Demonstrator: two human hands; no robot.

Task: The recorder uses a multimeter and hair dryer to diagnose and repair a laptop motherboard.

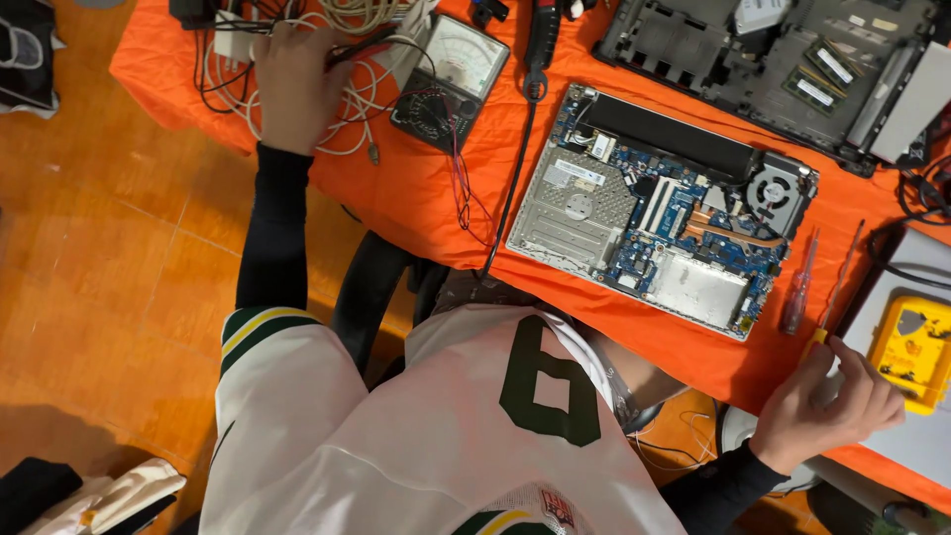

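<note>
My left hand point(292, 84) reaches out to the far left of the orange-covered table point(416, 198) and lies on a tangle of white cables point(347, 99), fingers curled into it. Just right of it sits an analog multimeter point(451, 79) with red and black leads. My right hand point(827, 401) is closed around the yellow handle of a thin screwdriver point(842, 277), whose shaft points away from me. Between the hands lies an opened laptop base point(644, 218), with its blue circuit board and fan point(778, 188) exposed.
A second stripped laptop chassis point(773, 59) lies at the back right. A red see-through screwdriver point(797, 287) rests beside the open laptop. A yellow device point(911, 347) sits on a grey box at the right edge. A black cable point(515, 178) hangs over the table's front.
</note>
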